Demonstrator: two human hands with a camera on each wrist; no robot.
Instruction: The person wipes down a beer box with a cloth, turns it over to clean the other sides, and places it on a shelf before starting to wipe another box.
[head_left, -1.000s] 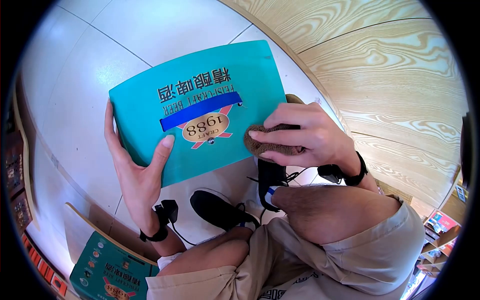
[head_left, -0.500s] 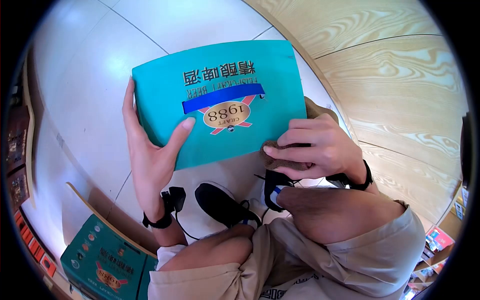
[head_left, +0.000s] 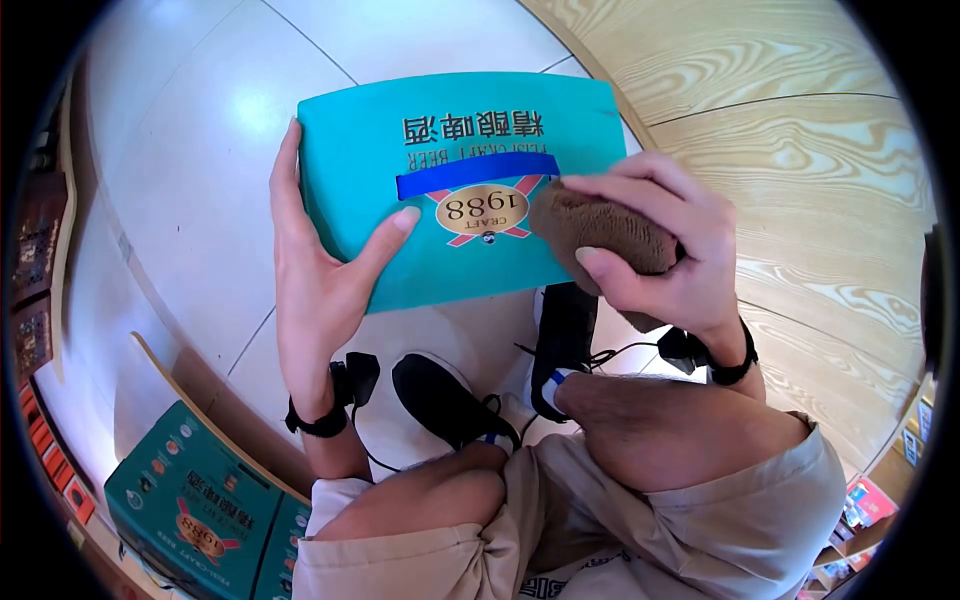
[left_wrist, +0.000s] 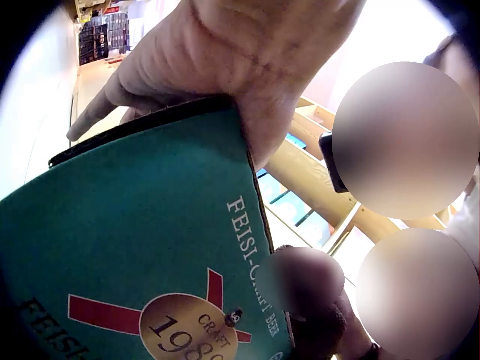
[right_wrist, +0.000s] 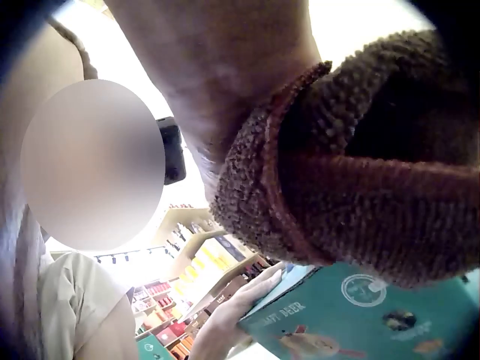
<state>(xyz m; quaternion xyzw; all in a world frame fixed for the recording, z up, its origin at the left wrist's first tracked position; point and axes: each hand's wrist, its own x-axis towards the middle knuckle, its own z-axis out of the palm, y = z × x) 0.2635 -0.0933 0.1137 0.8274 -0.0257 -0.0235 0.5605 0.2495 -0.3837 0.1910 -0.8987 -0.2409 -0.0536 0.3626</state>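
A teal beer carton with a blue carry strap and a gold "1988" badge is held over the floor. My left hand grips its left side, thumb on the printed face and fingers along the side edge. In the left wrist view that hand lies at the carton's corner. Bunched in my right hand is a brown towelling cloth, which overlaps the printed face beside the badge. The right wrist view shows the cloth's folds close up, with the carton beyond.
A second teal beer carton stands at the lower left by a curved wooden edge. Pale wood panelling rises on the right. My black shoes are on the white tiled floor below; shelves line the far left.
The carton and my left hand have shifted right and slightly up in the head view. My right hand has carried the cloth from the carton's near right edge up beside the strap's end.
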